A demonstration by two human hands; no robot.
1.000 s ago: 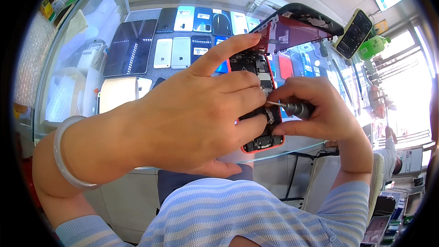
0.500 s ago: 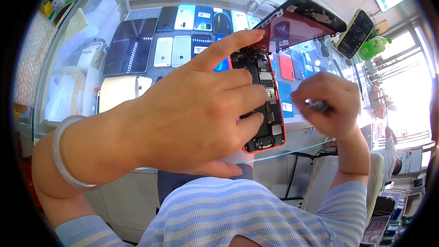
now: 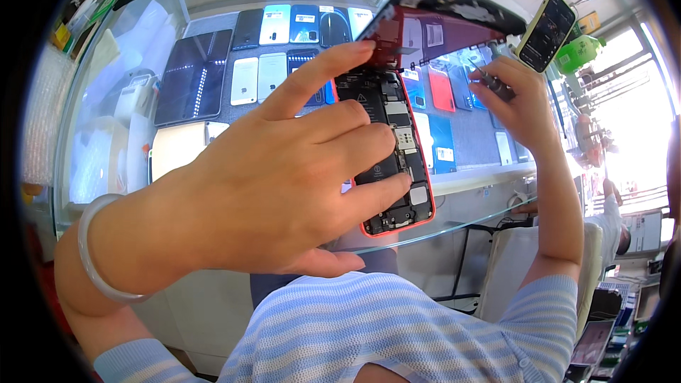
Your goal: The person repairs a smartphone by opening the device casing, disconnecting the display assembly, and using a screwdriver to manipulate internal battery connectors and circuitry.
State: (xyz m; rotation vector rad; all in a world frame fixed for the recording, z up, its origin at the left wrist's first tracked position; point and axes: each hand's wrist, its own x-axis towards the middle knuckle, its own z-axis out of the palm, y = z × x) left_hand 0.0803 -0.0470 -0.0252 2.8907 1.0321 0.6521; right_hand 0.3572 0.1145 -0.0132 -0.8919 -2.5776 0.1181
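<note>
An opened smartphone [image 3: 406, 140] with a red frame is tilted above the glass counter, its battery, shields and boards bare. My left hand [image 3: 284, 177] is closed about it: the middle, ring and little fingers bend over its inside. The index finger stretches up against the raised screen panel [image 3: 450, 39], which stands hinged open from the phone's far end. To the right of the phone, my right hand [image 3: 523, 99] pinches a small screwdriver [image 3: 496, 87] with a dark grip. Its thin shaft points up and left, apart from the phone.
Under the glass, a display case [image 3: 319, 184] holds rows of phones and a dark tablet [image 3: 195, 74]. At the far right stand a lit phone [image 3: 546, 32] and a green bottle [image 3: 580, 54]. The counter's glass edge [image 3: 454, 223] runs near my lap; a pale chair [image 3: 507, 262] is right.
My right hand has moved up and away with the screwdriver, towards the raised panel's right end. The phone and my left hand have shifted slightly left.
</note>
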